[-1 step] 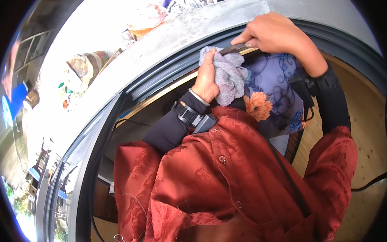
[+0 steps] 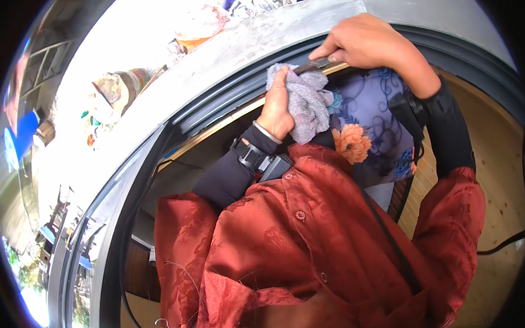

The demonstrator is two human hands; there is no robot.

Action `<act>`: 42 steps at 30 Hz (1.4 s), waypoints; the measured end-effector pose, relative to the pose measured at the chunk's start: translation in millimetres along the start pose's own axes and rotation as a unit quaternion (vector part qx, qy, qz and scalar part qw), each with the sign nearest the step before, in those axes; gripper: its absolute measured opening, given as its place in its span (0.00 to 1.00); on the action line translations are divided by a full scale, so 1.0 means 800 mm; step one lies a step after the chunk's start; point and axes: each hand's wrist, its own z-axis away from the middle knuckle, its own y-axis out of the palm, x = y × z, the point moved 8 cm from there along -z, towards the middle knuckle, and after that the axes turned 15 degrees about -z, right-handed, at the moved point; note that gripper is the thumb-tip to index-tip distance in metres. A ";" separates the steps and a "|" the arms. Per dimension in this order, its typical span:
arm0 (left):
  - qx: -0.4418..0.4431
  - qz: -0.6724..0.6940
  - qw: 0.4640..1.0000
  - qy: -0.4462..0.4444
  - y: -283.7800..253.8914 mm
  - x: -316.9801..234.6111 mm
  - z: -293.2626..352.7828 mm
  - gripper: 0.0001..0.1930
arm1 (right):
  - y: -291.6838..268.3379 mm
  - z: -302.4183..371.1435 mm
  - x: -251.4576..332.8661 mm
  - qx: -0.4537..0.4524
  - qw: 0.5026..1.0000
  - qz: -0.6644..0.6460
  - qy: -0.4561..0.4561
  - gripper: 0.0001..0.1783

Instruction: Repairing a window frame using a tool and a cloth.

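Observation:
My left hand [image 2: 278,105] is closed around a bunched grey terry cloth [image 2: 308,104], its thumb lying along the top. My right hand [image 2: 362,42] grips a thin tool with a dark flat blade [image 2: 311,64], which looks like a knife. Its index finger is stretched along the back of the blade. The blade's tip end lies against the top of the cloth, so the tip itself is hidden. Both hands are above the dark grey sliding-window track [image 2: 231,87], close to its inner edge.
Beyond the track runs a pale stone ledge [image 2: 321,17], with bright ground outside holding bags [image 2: 200,30] and a sack [image 2: 121,91]. A window frame [image 2: 116,204] stands at left. Floral fabric [image 2: 371,120] covers my lap, and a wooden surface [image 2: 500,184] lies at right.
Both hands have shifted very slightly left, with the cloth and the blade moving along. The grips look the same.

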 end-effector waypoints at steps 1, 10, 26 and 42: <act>-0.024 0.001 1.000 0.009 -0.014 -0.005 0.009 0.29 | 0.005 -0.009 0.009 0.012 1.000 -0.007 -0.019 0.18; -0.108 -0.007 0.993 0.036 -0.102 -0.034 0.112 0.28 | 0.081 -0.066 0.077 0.017 0.987 -0.129 -0.098 0.18; 0.044 -0.239 0.966 -0.091 0.060 0.054 -0.071 0.20 | 0.106 0.238 -0.092 -0.282 0.912 -0.236 0.183 0.20; 0.079 -0.085 0.982 -0.151 0.149 0.100 -0.209 0.31 | 0.067 0.263 -0.107 -0.269 0.906 -0.149 0.291 0.23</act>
